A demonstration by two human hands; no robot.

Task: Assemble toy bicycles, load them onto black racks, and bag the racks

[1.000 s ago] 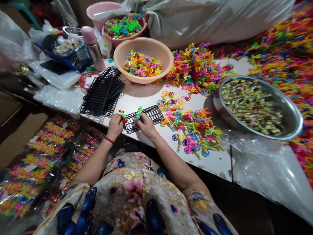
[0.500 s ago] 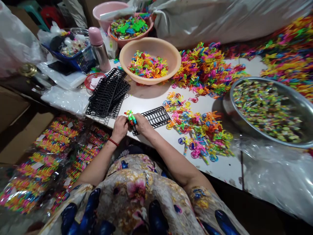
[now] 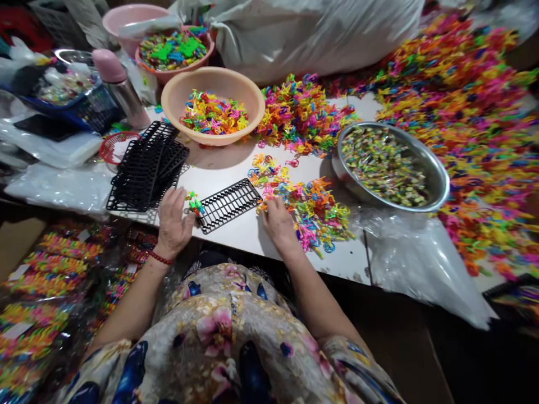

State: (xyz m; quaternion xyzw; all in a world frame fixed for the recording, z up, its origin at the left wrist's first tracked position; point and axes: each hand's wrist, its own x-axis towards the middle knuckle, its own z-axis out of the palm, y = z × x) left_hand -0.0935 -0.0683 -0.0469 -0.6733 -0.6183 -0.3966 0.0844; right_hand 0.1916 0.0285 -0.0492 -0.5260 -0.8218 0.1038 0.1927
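Note:
A black plastic grid rack (image 3: 229, 204) lies flat on the white table (image 3: 236, 233) in front of me. My left hand (image 3: 174, 221) rests at its left end, fingers curled round a few small coloured toy pieces (image 3: 194, 203). Over at the rack's right end, my right hand (image 3: 278, 220) reaches into a loose heap of coloured plastic pieces (image 3: 314, 210); its fingers are bent down among them and what they hold is hidden.
A stack of black racks (image 3: 145, 168) lies at the left. A peach bowl (image 3: 213, 106) and a steel basin (image 3: 389, 165) hold small coloured parts. Large heaps of coloured pieces (image 3: 455, 112) cover the right. Bagged finished sets (image 3: 46, 280) lie lower left. A clear plastic bag (image 3: 415, 264) hangs over the table's edge.
My hands were together at the rack's left end. The right hand has since moved right into the heap of pieces; the left still holds toy pieces. The view has shifted right.

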